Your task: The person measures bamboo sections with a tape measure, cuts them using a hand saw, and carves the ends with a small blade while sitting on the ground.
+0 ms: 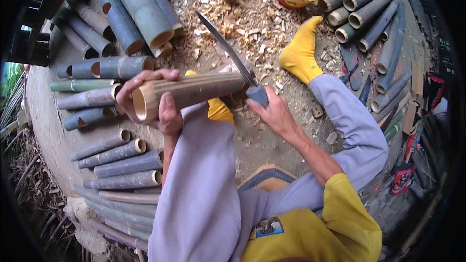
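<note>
My left hand [165, 111] is wrapped round the near-left end of a bamboo tube [204, 90], whose open, pale-shaved rim faces left. The tube lies across above my left leg and points to the right. In my right hand [274, 114] is the grey-blue handle of a long knife [225, 43]. Its narrow, slightly curved blade points up and to the left, away from me. Near the handle, the blade crosses the tube's far right end; I cannot tell whether it touches the bamboo.
Wood shavings and chips [208, 34] cover the ground ahead. Bamboo tubes with cut holes [141, 7] lie at upper left, with more tubes [121, 155] along the left. A red and yellow bucket [286, 0] stands at the top, beside piled tubes [371, 17]. My yellow-socked foot [301, 51] rests nearby.
</note>
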The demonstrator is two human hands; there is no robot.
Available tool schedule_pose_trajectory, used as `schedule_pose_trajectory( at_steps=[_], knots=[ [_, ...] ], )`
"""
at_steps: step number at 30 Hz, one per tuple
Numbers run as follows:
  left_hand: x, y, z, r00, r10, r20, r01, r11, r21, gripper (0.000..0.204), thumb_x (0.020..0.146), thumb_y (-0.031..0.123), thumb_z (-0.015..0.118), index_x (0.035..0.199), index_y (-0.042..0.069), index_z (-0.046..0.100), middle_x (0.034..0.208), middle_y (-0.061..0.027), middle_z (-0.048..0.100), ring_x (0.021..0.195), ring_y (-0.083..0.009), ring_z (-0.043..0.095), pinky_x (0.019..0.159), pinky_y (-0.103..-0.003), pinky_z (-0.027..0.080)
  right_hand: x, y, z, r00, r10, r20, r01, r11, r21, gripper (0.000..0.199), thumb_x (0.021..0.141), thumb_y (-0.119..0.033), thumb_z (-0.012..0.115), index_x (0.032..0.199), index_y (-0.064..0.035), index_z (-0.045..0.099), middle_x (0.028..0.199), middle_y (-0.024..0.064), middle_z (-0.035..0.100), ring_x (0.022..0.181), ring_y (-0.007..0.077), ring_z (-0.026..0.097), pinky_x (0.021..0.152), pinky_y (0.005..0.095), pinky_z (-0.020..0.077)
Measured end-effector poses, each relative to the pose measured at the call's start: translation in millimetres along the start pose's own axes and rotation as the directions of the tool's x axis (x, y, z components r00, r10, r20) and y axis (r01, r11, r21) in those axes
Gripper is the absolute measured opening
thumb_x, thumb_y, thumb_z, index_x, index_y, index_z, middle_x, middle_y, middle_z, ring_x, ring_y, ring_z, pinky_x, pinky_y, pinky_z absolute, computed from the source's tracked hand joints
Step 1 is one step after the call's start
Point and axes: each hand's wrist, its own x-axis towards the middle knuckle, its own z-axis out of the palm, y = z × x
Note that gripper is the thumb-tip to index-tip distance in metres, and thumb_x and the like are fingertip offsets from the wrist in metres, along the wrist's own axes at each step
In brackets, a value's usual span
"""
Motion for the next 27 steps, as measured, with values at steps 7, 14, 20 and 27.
schedule_pose_trajectory(
  at_steps=[7,14,20,27],
  knots=[
    [-4.6,-3.6,2.9,0.999,-0.039,0.016,0.039,0.999,0.014,0.049,0.07,0.01,0.056,0.115,0.006,0.037,0.092,-0.017,0.051,0.077,-0.0272,0.06,0.075,-0.044,0.052,5.3,19.0,9.2,0.977,-0.177,-0.115,0.174,0.984,-0.038,0.032,0.085,-0.022,0.064,0.101,-0.0011,0.047,0.071,0.0111,0.061,0.062,0.0166,0.06,0.057,0.0307,0.0493],
    [2.2,-2.6,2.4,1.0,-0.008,0.005,0.008,1.0,-0.027,0.049,0.071,0.009,0.06,0.113,0.005,0.035,0.09,-0.0172,0.053,0.075,-0.0257,0.06,0.072,-0.042,0.054,1.5,-11.0,-9.6,0.998,-0.052,-0.039,0.056,0.995,0.084,0.037,0.084,-0.024,0.065,0.106,-0.0002,0.049,0.071,0.0116,0.06,0.064,0.0165,0.061,0.055,0.0302,0.0488],
    [3.8,-5.7,-15.6,0.993,-0.032,0.115,0.015,0.989,0.148,0.054,0.071,0.017,0.061,0.118,0.007,0.037,0.098,-0.0179,0.052,0.085,-0.0263,0.055,0.086,-0.042,0.046,9.0,19.7,1.0,0.971,-0.225,-0.08,0.222,0.974,-0.042,0.041,0.084,-0.03,0.065,0.106,0.001,0.05,0.078,0.0145,0.065,0.076,0.025,0.067,0.061,0.0332,0.0519],
    [19.1,4.4,-3.6,0.883,-0.323,-0.339,0.294,0.946,-0.136,0.049,0.079,0.01,0.056,0.122,0.003,0.034,0.098,-0.0162,0.055,0.082,-0.0251,0.06,0.077,-0.04,0.052,10.6,17.5,0.4,0.996,0.056,0.066,-0.056,0.998,-0.011,0.045,0.084,-0.035,0.064,0.108,0.0004,0.051,0.082,0.0182,0.065,0.075,0.0313,0.067,0.063,0.0373,0.0528]
  ],
)
